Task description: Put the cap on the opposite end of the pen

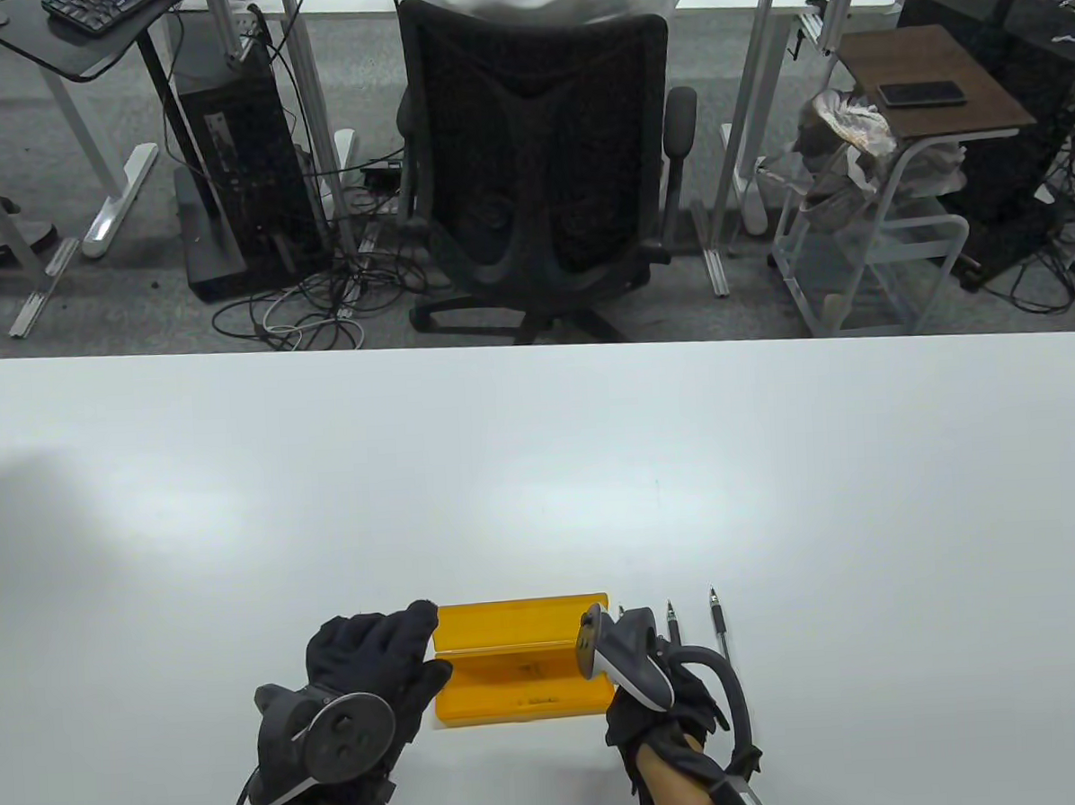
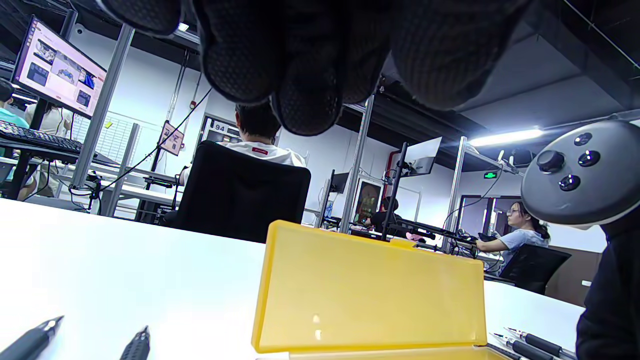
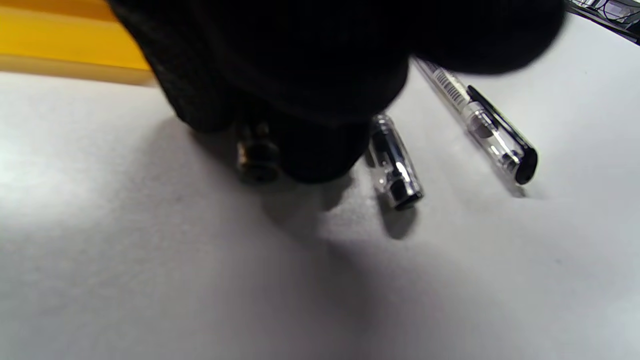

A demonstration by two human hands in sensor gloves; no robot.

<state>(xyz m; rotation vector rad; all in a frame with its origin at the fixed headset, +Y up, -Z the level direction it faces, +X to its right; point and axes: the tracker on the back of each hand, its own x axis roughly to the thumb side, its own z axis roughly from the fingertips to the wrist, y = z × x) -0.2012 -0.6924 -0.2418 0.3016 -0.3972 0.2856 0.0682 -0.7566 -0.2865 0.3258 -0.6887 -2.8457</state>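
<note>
Three pens lie side by side on the white table (image 1: 541,474), right of an open yellow pen case (image 1: 521,682). My right hand (image 1: 661,702) is down on the leftmost pen (image 3: 256,156); its fingertips (image 3: 310,160) close around the pen's back end, which rests on the table. The middle pen (image 3: 395,170) and the right pen (image 3: 492,132), whose clipped cap sits on its back end, lie free beside it. Their tips point away from me (image 1: 671,622) (image 1: 718,618). My left hand (image 1: 376,667) lies with fingers stretched out, touching the case's left end.
The case's lid (image 2: 370,290) stands upright in the left wrist view. Two more pen tips (image 2: 30,340) (image 2: 137,345) show at that view's bottom left. An office chair (image 1: 539,168) stands beyond the table's far edge.
</note>
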